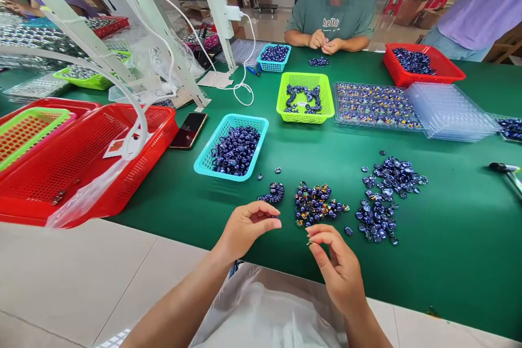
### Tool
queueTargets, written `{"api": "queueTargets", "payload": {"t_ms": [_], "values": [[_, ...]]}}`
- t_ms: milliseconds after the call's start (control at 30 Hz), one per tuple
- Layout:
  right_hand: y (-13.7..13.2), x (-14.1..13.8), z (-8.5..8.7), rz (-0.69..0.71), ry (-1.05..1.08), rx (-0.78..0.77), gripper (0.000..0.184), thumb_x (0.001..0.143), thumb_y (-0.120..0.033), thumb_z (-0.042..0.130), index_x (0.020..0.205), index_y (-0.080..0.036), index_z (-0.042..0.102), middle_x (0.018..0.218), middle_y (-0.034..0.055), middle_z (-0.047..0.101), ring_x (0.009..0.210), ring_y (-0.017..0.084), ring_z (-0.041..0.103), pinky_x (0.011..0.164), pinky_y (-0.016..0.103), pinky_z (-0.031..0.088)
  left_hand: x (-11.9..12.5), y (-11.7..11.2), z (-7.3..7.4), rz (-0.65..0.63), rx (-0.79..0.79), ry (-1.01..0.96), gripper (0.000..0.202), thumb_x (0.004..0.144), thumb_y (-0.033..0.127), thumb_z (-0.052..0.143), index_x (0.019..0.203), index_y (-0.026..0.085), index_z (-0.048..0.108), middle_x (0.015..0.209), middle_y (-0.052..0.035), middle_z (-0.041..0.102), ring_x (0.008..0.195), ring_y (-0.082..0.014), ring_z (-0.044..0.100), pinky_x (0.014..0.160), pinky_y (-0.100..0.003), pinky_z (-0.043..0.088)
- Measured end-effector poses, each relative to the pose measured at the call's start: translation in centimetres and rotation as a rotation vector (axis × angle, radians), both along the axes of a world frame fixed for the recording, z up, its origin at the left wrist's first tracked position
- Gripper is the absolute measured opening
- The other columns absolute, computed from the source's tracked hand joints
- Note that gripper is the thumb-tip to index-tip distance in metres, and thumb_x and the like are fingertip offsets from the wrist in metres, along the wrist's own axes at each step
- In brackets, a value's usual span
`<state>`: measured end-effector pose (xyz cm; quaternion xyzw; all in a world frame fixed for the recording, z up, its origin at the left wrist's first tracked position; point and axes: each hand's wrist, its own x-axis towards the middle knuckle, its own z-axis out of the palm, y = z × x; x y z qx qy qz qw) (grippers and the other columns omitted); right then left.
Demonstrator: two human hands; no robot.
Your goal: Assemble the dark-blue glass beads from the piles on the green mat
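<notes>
At the near edge of the green counter [448,250], a small dark piece [276,217] is pinched btwn thumb & fingertips of the left hand [244,228]. A tiny pale piece [309,241] is gripped the same way by the right hand [340,266]. The two hands are held near each other, not touching. Just beyond them a multicoloured pile [316,204] is spread on the counter, w/ a smaller dark cluster [274,193] to its left & a loose blue pile [383,193] to its right. Further back a cyan basket [206,157], filled w/ dark blue pieces, is set beside a phone [188,130] & a red basket [134,174]. Beyond, a green basket [281,100] & clear trays [375,104] are laid out. Opp. side: a co-worker's hands [326,41] are seen held together at the far edge.
</notes>
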<state>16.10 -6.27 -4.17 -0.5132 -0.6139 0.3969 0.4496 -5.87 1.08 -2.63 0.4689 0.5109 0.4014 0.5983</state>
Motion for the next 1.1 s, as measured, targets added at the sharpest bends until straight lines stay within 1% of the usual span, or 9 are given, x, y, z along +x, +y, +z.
{"api": "queueTargets", "payload": {"t_ms": [67, 133, 267, 367, 533, 700, 800, 933, 1100], "values": [[0.1, -0.6, 0.1, 0.006, 0.097, 0.009, 0.012, 0.097, -0.019, 0.053, 0.1, -0.026, 0.062, 0.118, 0.0054, 0.064, 0.11, 0.021, 0.062, 0.092, 0.037, 0.052, 1.8, -0.4, 0.4, -0.048, -0.143, -0.292, 0.023, 0.058, 0.025, 0.091, 0.072, 0.017, 0.075, 0.069, -0.0007, 0.071, 0.066, -0.0136, 0.065, 0.065, -0.024, 0.053], [0.2, -1.2, 0.0, 0.008, 0.139, 0.058, 0.014, 0.096, -0.017, 0.054, 0.101, -0.027, 0.062, 0.118, 0.0051, 0.064, 0.111, 0.021, 0.061, 0.093, 0.039, 0.052, 3.5, -0.8, 0.4, -0.034, -0.231, -0.497, 0.025, 0.052, 0.022, 0.094, 0.068, 0.016, 0.075, 0.067, 0.0004, 0.071, 0.061, -0.0107, 0.064, 0.062, -0.022, 0.051], [0.0, -1.7, -0.1, -0.067, 0.095, 0.174, 0.021, 0.094, -0.011, 0.055, 0.105, -0.027, 0.061, 0.115, 0.0055, 0.066, 0.111, 0.021, 0.061, 0.092, 0.04, 0.052, 5.9, -1.0, 0.0, 0.027, -0.313, -0.633, 0.027, 0.051, 0.02, 0.095, 0.071, 0.017, 0.077, 0.065, 0.0019, 0.07, 0.058, -0.0078, 0.064, 0.06, -0.018, 0.05], [-0.2, -1.6, -0.1, -0.118, 0.008, 0.262, 0.024, 0.092, -0.008, 0.055, 0.107, -0.026, 0.06, 0.113, 0.0061, 0.066, 0.108, 0.021, 0.061, 0.09, 0.041, 0.052, 6.7, -1.0, -0.2, 0.014, -0.298, -0.584, 0.027, 0.056, 0.024, 0.093, 0.077, 0.018, 0.078, 0.064, 0.0003, 0.073, 0.058, -0.0096, 0.066, 0.061, -0.019, 0.052], [-0.3, -1.5, 0.0, -0.157, -0.103, 0.34, 0.027, 0.09, -0.005, 0.054, 0.108, -0.024, 0.06, 0.116, 0.0075, 0.066, 0.108, 0.022, 0.061, 0.089, 0.042, 0.052, 6.9, -1.3, 0.0, 0.013, -0.149, -0.354, 0.019, 0.07, 0.03, 0.085, 0.083, 0.018, 0.079, 0.072, -0.0022, 0.077, 0.063, -0.0129, 0.069, 0.067, -0.023, 0.056], [-0.2, -1.2, 0.0, -0.179, -0.16, 0.342, 0.027, 0.09, -0.006, 0.056, 0.11, -0.024, 0.061, 0.117, 0.0075, 0.067, 0.109, 0.022, 0.06, 0.091, 0.042, 0.052, 6.3, -1.5, 0.1, -0.133, -0.085, -0.185, 0.028, 0.079, 0.032, 0.076, 0.103, 0.018, 0.078, 0.09, -0.0063, 0.079, 0.079, -0.0187, 0.072, 0.076, -0.029, 0.059], [-0.2, -0.9, 0.3, -0.132, -0.101, 0.256, 0.021, 0.092, -0.01, 0.056, 0.106, -0.024, 0.062, 0.115, 0.0066, 0.068, 0.108, 0.021, 0.061, 0.091, 0.04, 0.052, 5.9, -1.3, -0.1, -0.184, -0.062, -0.147, 0.029, 0.078, 0.03, 0.077, 0.103, 0.017, 0.077, 0.085, -0.0058, 0.077, 0.077, -0.0187, 0.071, 0.075, -0.029, 0.059], [0.0, -0.1, 1.0, -0.098, 0.063, 0.019, 0.012, 0.097, -0.02, 0.052, 0.101, -0.024, 0.062, 0.113, 0.0071, 0.067, 0.105, 0.021, 0.063, 0.089, 0.037, 0.053, 5.5, -1.3, -0.3, -0.194, -0.068, -0.175, 0.026, 0.079, 0.032, 0.076, 0.101, 0.017, 0.077, 0.08, -0.0047, 0.075, 0.073, -0.0177, 0.07, 0.074, -0.03, 0.059], [0.7, 0.5, 1.7, -0.143, 0.076, -0.064, 0.012, 0.097, -0.029, 0.054, 0.093, -0.023, 0.064, 0.091, 0.0044, 0.064, 0.085, 0.018, 0.061, 0.078, 0.031, 0.05, 5.3, -1.8, -0.5, -0.207, 0.021, -0.122, 0.025, 0.079, 0.033, 0.077, 0.101, 0.02, 0.079, 0.085, -0.0063, 0.074, 0.078, -0.0193, 0.069, 0.075, -0.031, 0.058]]}}
